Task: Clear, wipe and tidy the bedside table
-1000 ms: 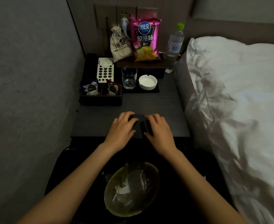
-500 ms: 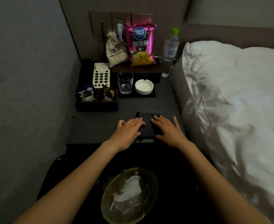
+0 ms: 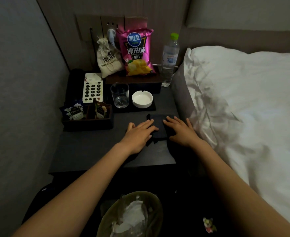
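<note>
Now, seen from the head camera, the left hand point(image 3: 140, 132) and right hand point(image 3: 181, 131) lie flat, fingers straight, pressing a dark cloth point(image 3: 158, 127) that has slid from the near middle of the counter point(image 3: 89, 151) toward its right edge beside the bed point(image 3: 243, 103). The wiping pass looks under way; the glass point(image 3: 120, 95), ashtray point(image 3: 142, 99) and crisp bag point(image 3: 137, 52) stand untouched at the far side.

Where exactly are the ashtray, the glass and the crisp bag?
ashtray point(image 3: 142, 98): head view, on its white inner bowl.
glass point(image 3: 120, 94): head view, on its clear side wall.
crisp bag point(image 3: 137, 52): head view, on the pink front, at the printed characters.
</note>
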`<state>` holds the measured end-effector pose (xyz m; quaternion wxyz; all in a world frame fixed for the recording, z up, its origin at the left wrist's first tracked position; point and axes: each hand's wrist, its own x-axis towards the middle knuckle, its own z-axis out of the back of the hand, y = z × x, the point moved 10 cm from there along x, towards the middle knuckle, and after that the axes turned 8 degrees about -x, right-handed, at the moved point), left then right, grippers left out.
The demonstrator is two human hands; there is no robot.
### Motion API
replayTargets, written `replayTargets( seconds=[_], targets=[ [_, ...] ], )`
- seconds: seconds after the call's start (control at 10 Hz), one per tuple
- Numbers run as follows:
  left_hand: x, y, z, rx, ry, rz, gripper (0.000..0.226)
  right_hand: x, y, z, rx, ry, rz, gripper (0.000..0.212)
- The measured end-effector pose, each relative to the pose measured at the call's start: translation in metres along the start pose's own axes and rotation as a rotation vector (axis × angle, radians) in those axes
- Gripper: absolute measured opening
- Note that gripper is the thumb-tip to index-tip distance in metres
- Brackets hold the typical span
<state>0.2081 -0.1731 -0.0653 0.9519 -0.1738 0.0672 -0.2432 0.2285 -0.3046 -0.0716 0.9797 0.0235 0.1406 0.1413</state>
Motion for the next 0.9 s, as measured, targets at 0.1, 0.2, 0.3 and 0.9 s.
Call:
replayTargets(
  seconds=[0.1, 0.2, 0.3, 0.9],
  targets=[
    [0.009, 0.003, 0.001, -0.012, 0.0, -0.001, 0.038, 0.008, -0.003, 0.001, 0.018, -0.015, -0.007, 0.079],
    [0.017, 0.006, 0.001, -0.019, 0.0, -0.001, 0.038, 0.014, -0.007, 0.001, 0.024, -0.019, -0.015, 0.079],
    [0.021, 0.008, 0.003, -0.008, -0.021, -0.004, 0.038, 0.019, -0.009, 0.0, 0.023, -0.013, -0.022, 0.08],
    [-0.014, 0.03, 0.041, -0.439, -0.276, 0.198, 0.038, -0.007, -0.007, 0.058, 0.605, -0.27, -0.044, 0.037]
  ],
)
